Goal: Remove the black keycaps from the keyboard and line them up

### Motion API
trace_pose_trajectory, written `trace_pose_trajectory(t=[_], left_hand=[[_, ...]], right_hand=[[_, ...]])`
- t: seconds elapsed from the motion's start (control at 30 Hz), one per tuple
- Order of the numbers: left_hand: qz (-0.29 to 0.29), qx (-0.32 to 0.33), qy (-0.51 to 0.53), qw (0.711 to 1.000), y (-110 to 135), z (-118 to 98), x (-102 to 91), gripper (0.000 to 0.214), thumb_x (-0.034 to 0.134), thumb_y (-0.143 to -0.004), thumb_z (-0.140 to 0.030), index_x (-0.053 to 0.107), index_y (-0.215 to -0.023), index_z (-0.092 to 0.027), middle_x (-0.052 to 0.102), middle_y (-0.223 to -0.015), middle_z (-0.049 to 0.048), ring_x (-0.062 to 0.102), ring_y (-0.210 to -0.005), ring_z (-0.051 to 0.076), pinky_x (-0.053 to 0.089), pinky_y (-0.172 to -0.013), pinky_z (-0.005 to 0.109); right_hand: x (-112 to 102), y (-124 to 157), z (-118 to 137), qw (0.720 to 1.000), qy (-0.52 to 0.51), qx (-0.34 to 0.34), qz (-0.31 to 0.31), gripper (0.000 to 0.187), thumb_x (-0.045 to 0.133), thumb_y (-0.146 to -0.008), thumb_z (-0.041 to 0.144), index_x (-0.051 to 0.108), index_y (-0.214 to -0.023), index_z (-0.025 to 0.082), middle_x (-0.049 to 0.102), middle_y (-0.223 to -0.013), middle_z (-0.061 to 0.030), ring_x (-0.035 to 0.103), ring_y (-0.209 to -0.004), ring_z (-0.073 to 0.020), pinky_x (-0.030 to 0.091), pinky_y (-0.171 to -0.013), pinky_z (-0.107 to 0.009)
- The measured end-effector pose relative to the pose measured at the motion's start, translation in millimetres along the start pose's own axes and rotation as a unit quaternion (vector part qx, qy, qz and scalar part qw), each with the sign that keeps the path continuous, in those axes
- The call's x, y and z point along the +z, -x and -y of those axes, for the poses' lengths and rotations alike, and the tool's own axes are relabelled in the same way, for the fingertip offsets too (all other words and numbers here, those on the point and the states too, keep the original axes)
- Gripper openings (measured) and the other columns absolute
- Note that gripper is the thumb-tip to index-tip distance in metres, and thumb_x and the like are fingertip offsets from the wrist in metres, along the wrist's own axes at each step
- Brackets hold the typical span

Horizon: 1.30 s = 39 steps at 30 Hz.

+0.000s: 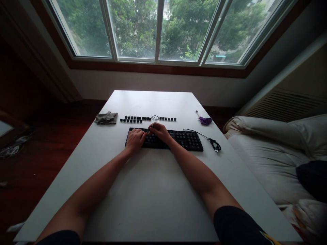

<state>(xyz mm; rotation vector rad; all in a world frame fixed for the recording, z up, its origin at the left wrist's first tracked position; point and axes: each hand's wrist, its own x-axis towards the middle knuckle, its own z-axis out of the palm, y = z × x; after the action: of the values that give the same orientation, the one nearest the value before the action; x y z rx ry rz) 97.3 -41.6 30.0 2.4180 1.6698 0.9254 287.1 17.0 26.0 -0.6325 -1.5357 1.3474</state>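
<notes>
- Sleeves (236, 224): nearer than the keyboard, cut off by the frame.
- Keyboard (186, 139): on the desk (155, 190), partly covered; legends too small to read.
- Left hand (135, 137): loosely open, over the keyboard's left part.
- Right hand (158, 130): over the keyboard, fingertips bunched; cannot tell what, if anything, they grip.
- Cable (215, 145): coiled, right of the keyboard.
- Keycaps (167, 119), wire loop (155, 118): beyond the keyboard, loop's near part unclear.

The keyboard (183, 139) looks plastic, the table (153, 190) smooth.
</notes>
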Motion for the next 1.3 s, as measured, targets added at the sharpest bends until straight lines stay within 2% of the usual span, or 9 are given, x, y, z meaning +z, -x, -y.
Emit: trace_pose_trajectory(t=[0.1,0.23,0.4,0.5,0.77,1.07,1.23,1.3], left_hand=[[-0.010,-0.013,0.022,1.000,0,-3,-2.9,0.034,0.045,-0.100,-0.042,0.072,-0.098,-0.024,0.069,-0.100,0.0083,0.057,-0.100,0.026,0.041,-0.092,0.042],[-0.015,-0.017,0.127,0.992,-2,-6,-7.8,0.028,0.048,-0.098,-0.030,0.068,-0.115,-0.025,0.069,-0.114,0.0062,0.058,-0.111,0.025,0.042,-0.100,0.042],[0.028,-0.042,0.314,0.948,-6,-6,-7.2,0.028,0.054,-0.092,-0.029,0.069,-0.115,-0.021,0.072,-0.114,0.0058,0.064,-0.105,0.022,0.049,-0.095,0.036],[0.050,-0.062,0.367,0.927,-7,-6,-5.9,0.030,0.059,-0.090,-0.035,0.070,-0.113,-0.019,0.073,-0.109,0.0065,0.066,-0.098,0.022,0.051,-0.087,0.033],[0.065,-0.073,0.382,0.919,-6,-10,-7.3,0.035,0.064,-0.087,-0.045,0.068,-0.110,-0.019,0.073,-0.100,0.0064,0.066,-0.089,0.021,0.052,-0.080,0.032],[0.045,-0.088,0.332,0.938,-2,-16,-4.9,0.031,0.059,-0.090,-0.048,0.066,-0.095,-0.018,0.067,-0.082,0.0017,0.060,-0.074,0.016,0.047,-0.068,0.028],[0.032,-0.081,0.331,0.939,0,-20,-5.9,0.034,0.057,-0.092,-0.045,0.065,-0.114,-0.021,0.070,-0.091,0.0023,0.062,-0.077,0.017,0.047,-0.069,0.027],[0.034,-0.081,0.318,0.944,0,-21,-6.2,0.034,0.053,-0.094,-0.046,0.067,-0.113,-0.021,0.071,-0.089,0.0024,0.063,-0.076,0.017,0.046,-0.068,0.027]], right_hand=[[0,1,2,1.000,-0.007,0.009,-0.011,0.039,0.076,-0.079,0.053,0.065,-0.094,0.018,0.070,-0.067,-0.0006,0.066,-0.061,-0.0156,0.056,-0.066,-0.031],[-4,1,4,0.999,-0.025,0.022,-0.035,0.039,0.075,-0.079,0.053,0.064,-0.094,0.018,0.069,-0.067,0.0003,0.066,-0.060,-0.0155,0.056,-0.064,-0.030],[-7,-1,2,0.994,-0.085,0.042,-0.049,0.039,0.077,-0.078,0.051,0.062,-0.093,0.018,0.067,-0.071,0.0016,0.067,-0.061,-0.0148,0.057,-0.064,-0.030],[-7,-2,2,0.991,-0.113,0.053,-0.052,0.039,0.079,-0.076,0.050,0.061,-0.092,0.019,0.066,-0.073,0.0020,0.066,-0.061,-0.0143,0.057,-0.063,-0.029],[-10,-1,5,0.987,-0.138,0.071,-0.035,0.039,0.078,-0.077,0.050,0.060,-0.092,0.019,0.065,-0.070,0.0026,0.066,-0.062,-0.0140,0.056,-0.061,-0.028],[-11,-2,2,0.988,-0.133,0.075,-0.015,0.040,0.077,-0.078,0.051,0.060,-0.096,0.020,0.065,-0.070,0.0025,0.067,-0.063,-0.0145,0.055,-0.062,-0.028],[-11,-2,1,0.988,-0.134,0.076,-0.013,0.040,0.078,-0.078,0.050,0.060,-0.096,0.020,0.066,-0.071,0.0023,0.067,-0.063,-0.0147,0.056,-0.064,-0.029],[-11,-2,2,0.988,-0.135,0.077,-0.013,0.040,0.078,-0.077,0.050,0.061,-0.097,0.020,0.067,-0.071,0.0022,0.067,-0.064,-0.0148,0.057,-0.065,-0.030]])
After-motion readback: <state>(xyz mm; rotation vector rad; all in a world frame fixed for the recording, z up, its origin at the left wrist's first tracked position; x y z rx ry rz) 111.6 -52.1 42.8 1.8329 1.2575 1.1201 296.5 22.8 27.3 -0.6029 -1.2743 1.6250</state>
